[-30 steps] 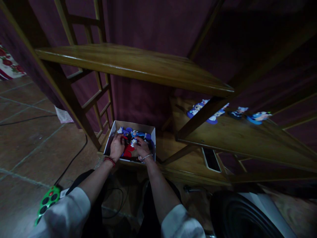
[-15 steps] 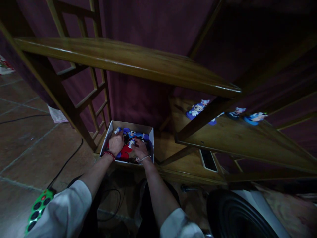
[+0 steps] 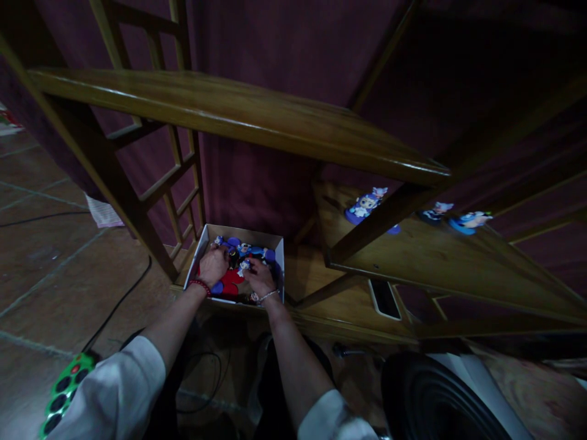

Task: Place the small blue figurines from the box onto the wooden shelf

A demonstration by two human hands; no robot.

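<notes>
Both hands are inside a white open box (image 3: pixel 280 269) that holds several small figurines with blue and purple parts and something red. My right hand (image 3: pixel 260 278) is closed on a small white-and-blue figurine (image 3: pixel 244 267) near the middle of the box. At the box's left side, my left hand (image 3: pixel 214 266) lies with its fingers curled among the figurines, beside a small purple-and-white one (image 3: pixel 219 241). Its fingertips are partly hidden, so what they hold cannot be made out.
The box sits on a low wooden shelf (image 3: pixel 339 305) with a phone (image 3: pixel 384 299) at its right. More figurines (image 3: pixel 364 206) stand on a higher shelf (image 3: pixel 403 256). A wooden beam (image 3: pixel 238 119) crosses above the box. A black round object (image 3: pixel 440 397) is lower right.
My left hand has shifted slightly, and more of the blue and purple figurines beside it show. My right hand keeps hold of its figurine, nearly in place.
</notes>
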